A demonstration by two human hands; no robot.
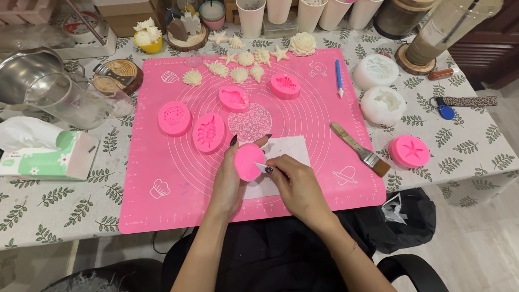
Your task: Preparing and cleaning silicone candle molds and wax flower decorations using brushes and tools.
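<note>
Pink silicone mould (249, 160) gripped upright in left hand (230, 181), fingers curled round its back, dark-nailed tips (233, 140) showing above the rim. Held just over near middle of pink mat (162, 211), above white paper sheet (286, 151). Right hand (297, 184) pinched shut on small white blade (262, 167), tip touching mould's right edge. Lay farther out on mat: three more pink moulds (208, 132), one left (174, 118), one far (233, 98), another far right (285, 85). Sat beyond these, pale shell and starfish casts (239, 73). Rested right of paper, wooden brush (359, 148), bristles at mat's edge. Stood off mat to right, starfish mould (409, 151) and two white moulds (383, 104). Sat at left, tissue box (46, 157) and glass jug (65, 100).
</note>
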